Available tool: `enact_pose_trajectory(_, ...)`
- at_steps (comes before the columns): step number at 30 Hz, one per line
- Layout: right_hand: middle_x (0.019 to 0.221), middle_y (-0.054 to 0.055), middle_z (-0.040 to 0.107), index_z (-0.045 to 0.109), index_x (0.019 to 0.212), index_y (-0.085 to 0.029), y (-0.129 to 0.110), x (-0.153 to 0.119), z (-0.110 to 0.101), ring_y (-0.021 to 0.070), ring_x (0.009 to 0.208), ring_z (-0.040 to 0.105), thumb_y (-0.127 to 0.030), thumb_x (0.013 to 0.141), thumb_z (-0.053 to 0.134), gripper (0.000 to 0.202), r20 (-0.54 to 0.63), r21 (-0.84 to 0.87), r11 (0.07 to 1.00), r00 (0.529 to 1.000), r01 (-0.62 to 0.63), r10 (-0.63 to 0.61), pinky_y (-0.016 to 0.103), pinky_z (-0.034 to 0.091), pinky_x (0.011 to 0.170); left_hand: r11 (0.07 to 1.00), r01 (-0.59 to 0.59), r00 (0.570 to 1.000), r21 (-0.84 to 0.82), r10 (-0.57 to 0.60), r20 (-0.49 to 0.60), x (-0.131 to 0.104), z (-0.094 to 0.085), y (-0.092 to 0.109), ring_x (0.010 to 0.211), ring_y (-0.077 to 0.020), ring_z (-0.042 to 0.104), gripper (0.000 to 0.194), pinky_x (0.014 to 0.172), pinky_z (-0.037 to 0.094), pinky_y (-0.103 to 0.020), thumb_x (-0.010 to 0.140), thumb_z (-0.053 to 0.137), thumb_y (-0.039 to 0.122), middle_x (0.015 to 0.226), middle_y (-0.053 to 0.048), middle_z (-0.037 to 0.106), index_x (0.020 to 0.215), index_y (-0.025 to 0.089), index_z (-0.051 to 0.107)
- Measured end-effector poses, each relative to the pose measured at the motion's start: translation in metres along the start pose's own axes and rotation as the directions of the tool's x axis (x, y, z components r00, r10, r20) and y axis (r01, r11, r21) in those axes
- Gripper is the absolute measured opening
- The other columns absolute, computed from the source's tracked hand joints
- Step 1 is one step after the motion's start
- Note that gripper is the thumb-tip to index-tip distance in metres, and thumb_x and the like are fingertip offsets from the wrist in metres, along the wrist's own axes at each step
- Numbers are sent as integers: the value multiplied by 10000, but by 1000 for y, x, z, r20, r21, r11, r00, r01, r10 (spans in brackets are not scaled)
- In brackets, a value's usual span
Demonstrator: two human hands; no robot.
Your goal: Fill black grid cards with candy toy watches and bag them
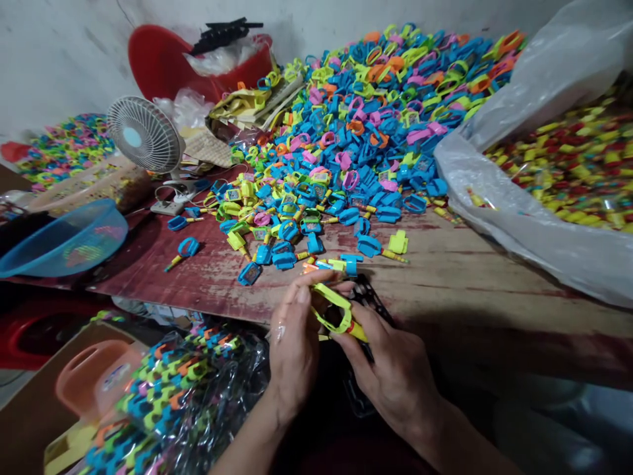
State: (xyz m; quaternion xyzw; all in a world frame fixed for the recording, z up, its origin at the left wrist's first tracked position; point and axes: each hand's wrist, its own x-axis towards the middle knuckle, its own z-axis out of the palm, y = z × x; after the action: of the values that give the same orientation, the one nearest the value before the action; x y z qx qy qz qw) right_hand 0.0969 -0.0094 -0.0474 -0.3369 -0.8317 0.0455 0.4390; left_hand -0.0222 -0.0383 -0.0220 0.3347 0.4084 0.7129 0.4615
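Observation:
Between my hands, just off the table's front edge, is a yellow-green plastic ring piece (320, 315). The fingers of my left hand (295, 343) close on its left side. My right hand (390, 369) pinches a yellow and red stick-like part (358, 332) that meets the ring's right end. Just beyond my fingers, blue pieces (351, 264) and small yellow parts lie on the table. A large heap of blue, green, pink and orange plastic pieces (366, 132) rises behind them.
On the right, a white plastic bag (494, 204) holds many yellow and red parts. A fan (144, 135) and a blue basin (64, 241) stand on the left of the worn red table (148, 270). Below it, a cardboard box (37, 396) sits beside bagged colourful pieces (168, 389).

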Motion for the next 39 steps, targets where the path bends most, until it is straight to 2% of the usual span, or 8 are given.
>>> enact_pose_trajectory(9,680,32,714,596,1007,-135,3,0,-3,141,524,672,-338,1019,447,252,22,-83,992,995,-94,96,232,428,496,998,44,999,-48,-44,-7,-3,5,-17,1049,-196,664,218,906,519,-316,968,539,331,1066,-83,717,1078,196,669)
enact_pose_trajectory(13,733,25,711,561,1008,-156,8,2,-9,147,598,695,-348,1012,471,212,39,-44,997,997,-58,60,226,457,540,993,114,992,-15,-113,56,0,-3,-14,1030,-209,678,250,916,524,-333,947,579,335,1101,-90,715,1137,210,683)
enact_pose_trajectory(17,809,20,687,512,1072,-184,11,7,-21,149,659,693,-430,985,503,262,11,-10,985,985,-174,174,219,502,558,993,118,985,28,-121,127,1,-8,-10,1092,-227,648,340,938,514,-342,969,518,396,1171,-94,696,1228,228,660)
enact_pose_trajectory(23,1135,86,605,579,1030,-213,19,12,-33,168,948,669,-199,948,548,89,59,102,994,997,-51,45,250,560,747,984,135,980,116,-150,127,6,-10,-15,1106,-240,636,391,958,503,-373,967,518,406,1192,-89,691,1312,245,605)
enact_pose_trajectory(28,1154,85,607,634,1041,-217,26,9,-32,127,780,654,-161,937,559,141,114,185,980,992,-76,56,268,573,726,971,91,977,221,-130,168,7,-10,-15,1206,-241,591,370,1094,404,-406,971,520,385,1278,-79,657,1306,261,615)
enact_pose_trajectory(31,1234,87,610,647,1045,-224,29,7,-31,157,914,679,-142,934,545,171,154,252,960,985,-119,82,303,577,842,954,63,978,292,-118,172,8,-10,-16,1295,-250,526,378,1155,331,-426,966,530,384,1329,-77,627,1310,253,614)
enact_pose_trajectory(34,1300,73,596,648,1066,-236,32,5,-30,191,1127,634,-126,924,546,207,197,313,933,973,-176,117,331,535,972,946,70,974,317,-133,183,10,-10,-17,1307,-257,515,394,1147,346,-432,963,535,387,1325,-77,630,1327,250,599)
enact_pose_trajectory(39,1316,86,591,629,1073,-233,36,3,-29,205,1181,611,-144,917,577,186,194,298,941,975,-162,107,337,535,979,954,99,959,282,-167,228,11,-7,-17,1292,-243,533,374,1147,355,-423,971,530,366,1322,-65,635,1326,268,598)
